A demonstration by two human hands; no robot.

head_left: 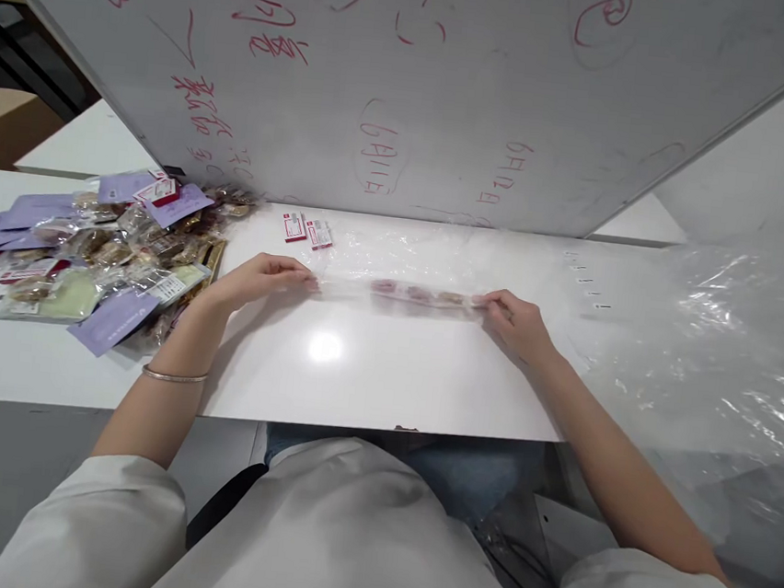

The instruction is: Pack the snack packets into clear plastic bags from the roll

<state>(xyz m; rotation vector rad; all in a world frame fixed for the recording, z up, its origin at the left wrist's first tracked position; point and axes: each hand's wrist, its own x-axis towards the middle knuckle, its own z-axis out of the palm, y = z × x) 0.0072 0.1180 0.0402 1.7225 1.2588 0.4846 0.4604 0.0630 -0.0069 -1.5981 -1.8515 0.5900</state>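
A long strip of clear plastic wrap (426, 295) stretches between my two hands just over the white table (370, 375). Several small reddish and brownish items show through it, slightly blurred. At the strip's left end, my left hand (272, 278) has its fingers closed on the plastic. The other end is pinched by my right hand (514, 322). Behind the strip lie a red-and-white box (294, 227) and a second small box (318, 234), side by side.
A heap of clear packets (115, 253) and purple cards (112, 318) covers the table's left side. Large clear plastic sheeting (739, 355) spreads over the right side. An upright whiteboard (440, 86) with red writing stands along the back.
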